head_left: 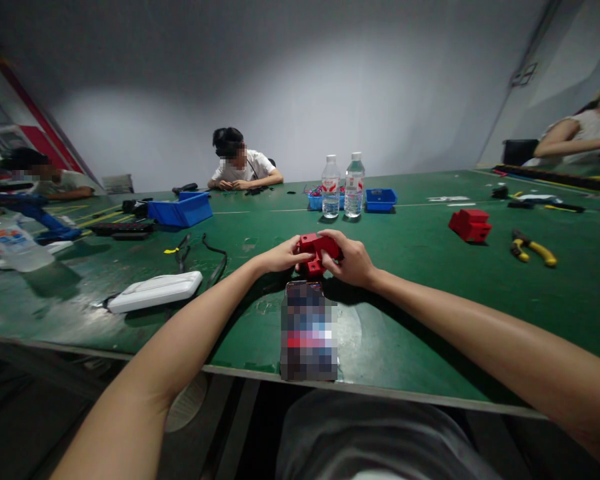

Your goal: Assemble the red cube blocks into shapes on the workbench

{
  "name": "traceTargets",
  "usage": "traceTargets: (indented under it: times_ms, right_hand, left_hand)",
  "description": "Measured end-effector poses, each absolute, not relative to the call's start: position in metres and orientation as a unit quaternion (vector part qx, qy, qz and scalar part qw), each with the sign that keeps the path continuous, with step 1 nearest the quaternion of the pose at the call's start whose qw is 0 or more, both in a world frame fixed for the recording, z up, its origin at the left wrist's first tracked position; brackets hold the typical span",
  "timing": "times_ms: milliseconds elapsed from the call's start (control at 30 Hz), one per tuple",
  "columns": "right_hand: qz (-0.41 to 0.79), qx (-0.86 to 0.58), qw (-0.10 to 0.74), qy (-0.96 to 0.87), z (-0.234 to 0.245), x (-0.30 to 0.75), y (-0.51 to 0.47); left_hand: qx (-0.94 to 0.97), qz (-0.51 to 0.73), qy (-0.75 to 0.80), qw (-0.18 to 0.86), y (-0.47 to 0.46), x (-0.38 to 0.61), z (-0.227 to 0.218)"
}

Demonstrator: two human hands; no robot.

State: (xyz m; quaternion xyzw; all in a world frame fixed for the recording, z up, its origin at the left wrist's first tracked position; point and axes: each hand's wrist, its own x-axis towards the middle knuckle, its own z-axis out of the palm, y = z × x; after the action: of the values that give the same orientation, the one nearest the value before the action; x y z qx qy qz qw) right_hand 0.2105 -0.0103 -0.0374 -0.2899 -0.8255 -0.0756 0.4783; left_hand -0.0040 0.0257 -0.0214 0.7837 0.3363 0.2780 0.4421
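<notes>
Both of my hands are closed round a red block-shaped part (311, 268) with small holes in its faces, just above or on the green table. My left hand (284, 256) grips its left side, thumb across the front. From the right, my right hand (351, 259) wraps over a rounded red portion, fingers on top and thumb in front. Their fingers cover much of the part, so its full shape is hidden. Directly below lies a phone (309, 333) with a blurred-out screen. Farther right rests a similar red block (470, 225), touched by neither hand.
Yellow-handled pliers (533, 249) lie at right. Two water bottles (331, 188) stand beyond my hands near a small blue tray (381, 200). A larger blue bin (181, 209), a white device (156, 292) and black cables (216, 259) occupy the left. Other people (245, 167) sit around the table.
</notes>
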Motion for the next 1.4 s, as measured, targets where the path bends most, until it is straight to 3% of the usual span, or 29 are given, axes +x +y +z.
traceTargets:
  times_ms: [267,433,800,967,1133,1300,1400]
  right_hand:
    - [-0.071,-0.236,0.447,-0.86,-0.035,0.212,-0.014]
    - [-0.083,-0.237,0.469,-0.847,-0.038,0.213,-0.008]
    - [0.16,-0.318,0.598,-0.718,-0.034,0.204,0.002]
    - [0.221,-0.378,0.598,-0.671,-0.036,0.21,0.017]
    - [0.114,-0.462,0.574,-0.667,-0.039,0.213,0.016]
    - [-0.056,-0.264,0.523,-0.808,-0.03,0.209,-0.003]
    - [-0.091,-0.179,0.479,-0.855,-0.028,0.209,-0.008]
  left_hand:
    - [0.788,0.27,0.344,0.434,0.021,-0.004,-0.018]
    - [0.788,0.257,0.346,0.44,0.02,-0.002,-0.016]
    - [0.79,0.262,0.357,0.424,0.026,-0.003,-0.022]
    - [0.799,0.263,0.357,0.406,0.025,-0.001,-0.023]
    - [0.807,0.265,0.354,0.393,0.025,-0.001,-0.023]
    - [0.814,0.268,0.342,0.384,0.028,-0.002,-0.024]
    - [0.82,0.264,0.334,0.384,0.029,-0.003,-0.024]
